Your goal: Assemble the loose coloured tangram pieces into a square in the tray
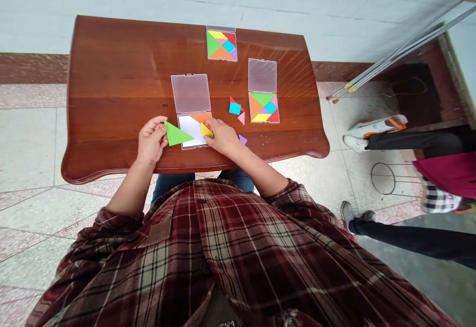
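Observation:
My left hand (pixel 151 141) pinches a green triangle tangram piece (pixel 176 134) by its left corner, its tip reaching over an open clear plastic case (pixel 191 94). Inside that case lie a white sheet (pixel 186 125) and an orange triangle (pixel 201 117) at the top. With its fingers closed at the case's right side, my right hand (pixel 223 138) grips a yellow piece (pixel 207 130), partly hidden by the fingers. Right of the case lie a blue square (pixel 234 108), a red piece (pixel 232 99) partly under it, a pink triangle (pixel 241 118) and a purple piece (pixel 243 139).
A filled tangram case (pixel 221 44) sits at the table's back edge; another open filled case (pixel 264 107) is at the right. The wooden table (pixel 119 79) stands by a white wall. Rightward are crutches (pixel 372 64), a wire-legged stool (pixel 383 178) and a seated person's legs (pixel 405 141).

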`<act>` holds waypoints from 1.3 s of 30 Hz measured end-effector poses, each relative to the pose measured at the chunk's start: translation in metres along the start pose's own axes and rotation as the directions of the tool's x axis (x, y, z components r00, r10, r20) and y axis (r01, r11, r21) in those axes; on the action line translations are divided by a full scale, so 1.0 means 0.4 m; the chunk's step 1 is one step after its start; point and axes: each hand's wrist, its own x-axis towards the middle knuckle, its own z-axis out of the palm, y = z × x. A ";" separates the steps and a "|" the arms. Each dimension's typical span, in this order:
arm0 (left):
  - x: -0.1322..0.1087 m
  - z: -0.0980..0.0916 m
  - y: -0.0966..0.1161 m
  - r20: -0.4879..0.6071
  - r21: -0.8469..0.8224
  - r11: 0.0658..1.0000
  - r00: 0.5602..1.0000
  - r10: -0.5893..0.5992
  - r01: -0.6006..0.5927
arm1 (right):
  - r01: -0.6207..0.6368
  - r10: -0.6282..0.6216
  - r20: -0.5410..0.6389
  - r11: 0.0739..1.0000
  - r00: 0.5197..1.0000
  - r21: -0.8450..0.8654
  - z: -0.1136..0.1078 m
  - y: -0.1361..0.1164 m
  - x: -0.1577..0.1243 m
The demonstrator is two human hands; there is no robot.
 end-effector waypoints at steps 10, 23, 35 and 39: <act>0.002 -0.003 -0.006 0.010 0.027 0.999 1.000 0.018 -0.018 | 0.001 -0.001 0.012 1.000 1.000 0.000 -0.005 -0.003 -0.009; -0.002 0.007 -0.005 0.018 0.065 0.997 0.999 0.028 -0.029 | 0.017 -0.016 0.020 1.000 1.000 -0.024 -0.006 -0.012 -0.007; -0.006 0.009 -0.005 0.011 0.098 0.995 1.000 0.026 -0.027 | 0.057 -0.057 0.067 0.998 0.996 -0.005 -0.017 0.008 -0.010; -0.006 0.008 -0.005 0.017 0.100 0.994 0.999 0.028 -0.030 | 0.052 -0.051 0.070 0.998 0.996 -0.017 -0.026 0.008 -0.017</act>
